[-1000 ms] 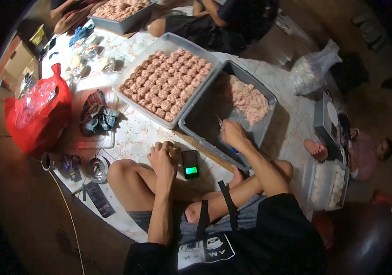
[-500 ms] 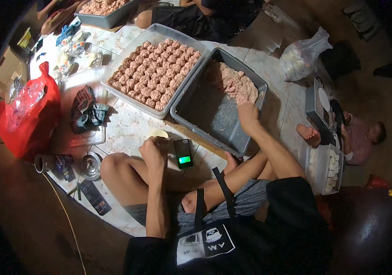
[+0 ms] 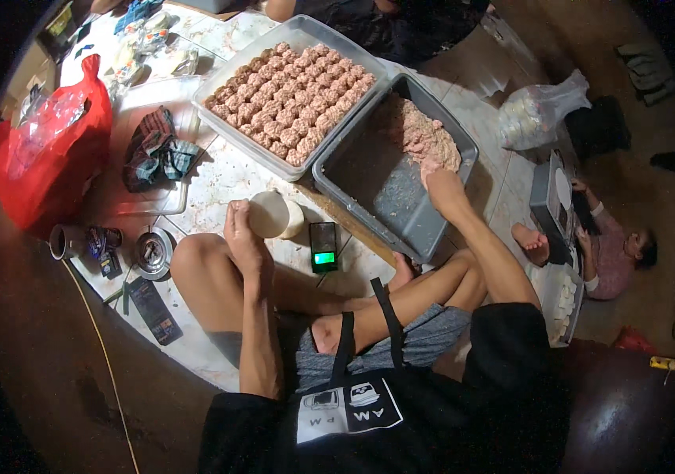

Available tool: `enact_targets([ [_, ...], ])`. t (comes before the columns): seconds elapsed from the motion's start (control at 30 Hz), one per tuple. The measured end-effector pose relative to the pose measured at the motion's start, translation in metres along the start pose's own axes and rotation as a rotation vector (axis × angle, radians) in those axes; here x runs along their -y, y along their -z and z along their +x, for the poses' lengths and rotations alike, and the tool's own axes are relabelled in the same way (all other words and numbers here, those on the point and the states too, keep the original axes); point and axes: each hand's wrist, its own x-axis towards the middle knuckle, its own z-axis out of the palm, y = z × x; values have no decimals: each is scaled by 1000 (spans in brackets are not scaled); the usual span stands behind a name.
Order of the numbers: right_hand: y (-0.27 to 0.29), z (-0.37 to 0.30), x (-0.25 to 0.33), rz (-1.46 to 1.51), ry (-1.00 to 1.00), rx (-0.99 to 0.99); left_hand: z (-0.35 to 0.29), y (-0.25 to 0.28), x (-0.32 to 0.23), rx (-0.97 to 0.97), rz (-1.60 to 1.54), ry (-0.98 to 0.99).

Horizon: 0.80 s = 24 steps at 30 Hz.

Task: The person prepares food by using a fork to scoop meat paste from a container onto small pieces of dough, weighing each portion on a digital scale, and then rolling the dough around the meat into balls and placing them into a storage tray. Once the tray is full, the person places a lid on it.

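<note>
My left hand [image 3: 244, 241] is raised over my lap, its fingers closed on the edge of a thin round dumpling wrapper [image 3: 269, 215]. Just behind that wrapper, a stack of pale round wrappers [image 3: 296, 219] rests on the tiles. My right hand [image 3: 445, 192] reaches into a grey tub [image 3: 369, 182], fingers curled into the near edge of a pink meat mixture [image 3: 424, 138]. Their tips are hidden in it. Left of the tub stands a clear plastic container [image 3: 210, 118] full of dumplings [image 3: 290, 99] in rows. A small black scale [image 3: 323, 245] with a lit green display lies between my hands.
At the left are a red bag [image 3: 53, 174], a checked cloth [image 3: 156, 150] on a clear lid, a cup [image 3: 65, 242] and an ashtray [image 3: 153, 251]. A tied plastic bag [image 3: 539, 114] stands at the right. Beyond it another person [image 3: 618, 257] sits beside a grey bin.
My left hand has moved slightly left and up, lifting a wrapper away from the stack. My right hand stays at the meat's near edge. The whole view has shifted a little.
</note>
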Motion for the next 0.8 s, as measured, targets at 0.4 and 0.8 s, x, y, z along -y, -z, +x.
enact_targets([
  [0.4, 157, -122, 89, 1092, -11, -40, -48, -60, -18, 282, -791, 687],
  [0.8, 138, -123, 171, 760, 101, -182, -32, -44, -11, 90, -993, 642],
])
